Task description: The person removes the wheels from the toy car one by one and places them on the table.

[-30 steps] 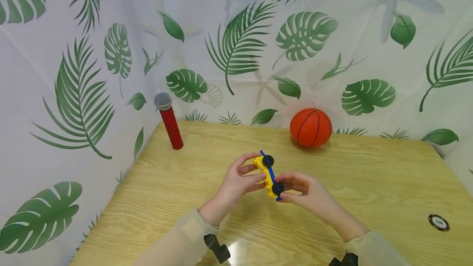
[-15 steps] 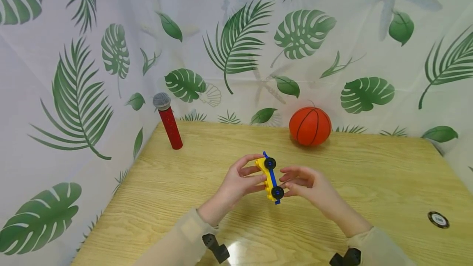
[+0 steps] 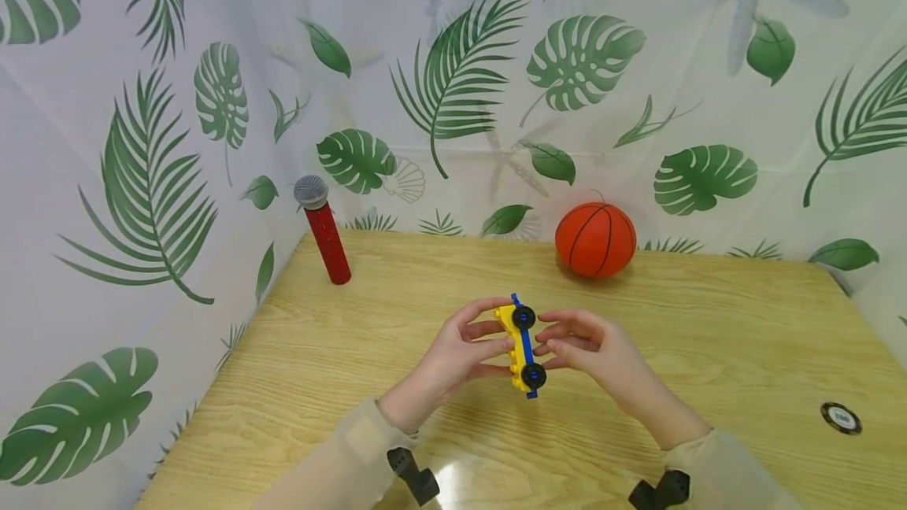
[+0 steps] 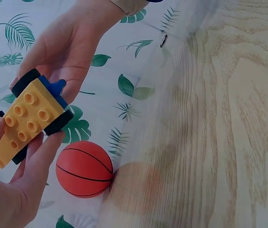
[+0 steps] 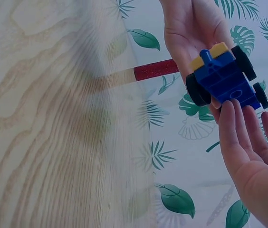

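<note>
My left hand [image 3: 464, 345] grips a toy car [image 3: 523, 352] by its yellow body, thumb on one side and fingers on the other. Yellow studs cover the car's top, which faces the left wrist camera. Its blue chassis and black wheels are turned toward my right hand [image 3: 591, 345]. Held on end above the table, the car has one blue hitch pointing up and the other down. My right hand's fingers [image 5: 236, 133] are extended, with their tips right at the blue underside. The right thumb stands away from the car.
At the back left a red microphone [image 3: 328, 238] with a grey head stands upright. A small orange-red basketball [image 3: 595, 240] sits by the back edge. On the right of the wooden table [image 3: 708, 337] lies a black-rimmed round chip [image 3: 841, 418]. A leaf-print cloth [image 3: 482, 203] hangs behind.
My right hand has let go of the car's lower wheel end, and its fingers have moved up along the chassis. The car has swung nearer to vertical in my left hand.
</note>
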`<state>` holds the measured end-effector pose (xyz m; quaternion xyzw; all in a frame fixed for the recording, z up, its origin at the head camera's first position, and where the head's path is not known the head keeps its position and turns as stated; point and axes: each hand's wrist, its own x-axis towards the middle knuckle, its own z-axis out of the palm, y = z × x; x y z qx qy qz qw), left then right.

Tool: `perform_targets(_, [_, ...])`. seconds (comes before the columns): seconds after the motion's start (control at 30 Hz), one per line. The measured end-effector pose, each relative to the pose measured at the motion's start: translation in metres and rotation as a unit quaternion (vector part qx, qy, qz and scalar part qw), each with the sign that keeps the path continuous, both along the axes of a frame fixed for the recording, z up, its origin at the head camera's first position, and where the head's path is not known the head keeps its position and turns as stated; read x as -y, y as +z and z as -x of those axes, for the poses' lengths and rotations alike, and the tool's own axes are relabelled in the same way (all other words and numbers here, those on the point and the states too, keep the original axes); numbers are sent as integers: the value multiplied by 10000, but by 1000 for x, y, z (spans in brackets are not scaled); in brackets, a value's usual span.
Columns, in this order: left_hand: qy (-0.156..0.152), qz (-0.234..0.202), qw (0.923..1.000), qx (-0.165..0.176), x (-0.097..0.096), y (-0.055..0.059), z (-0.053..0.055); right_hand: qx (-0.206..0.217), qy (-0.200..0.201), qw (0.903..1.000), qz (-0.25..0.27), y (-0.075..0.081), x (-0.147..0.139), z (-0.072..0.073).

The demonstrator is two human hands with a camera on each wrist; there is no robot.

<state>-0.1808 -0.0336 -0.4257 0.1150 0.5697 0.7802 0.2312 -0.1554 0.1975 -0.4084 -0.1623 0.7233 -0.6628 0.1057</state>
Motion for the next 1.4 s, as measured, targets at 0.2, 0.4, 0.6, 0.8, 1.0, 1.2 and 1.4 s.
perform_targets(0.2, [-146,82,9998,-43,-1,2,-2,108,-187,9998,-47,3,5,1])
perform_targets(0.4, [-212,139,9997,-32,-1,2,-3,45,-229,9997,-21,5,7,1])
perform_targets(0.6, [-279,141,9995,-38,-3,0,-5,168,-359,9992,-68,7,7,-1])
perform_targets(0.8, [-348,81,9994,-44,-5,0,-9,236,-431,9987,-116,8,7,-1])
perform_targets(1.0, [-414,153,9990,-92,-6,0,-10,227,-455,9986,-153,8,8,-2])
perform_targets(1.2, [-347,245,9990,-161,-9,0,-10,238,-487,9983,-198,8,7,-2])
perform_targets(1.4, [-346,346,9985,-234,-11,-2,-11,335,-612,9970,-338,8,6,-2])
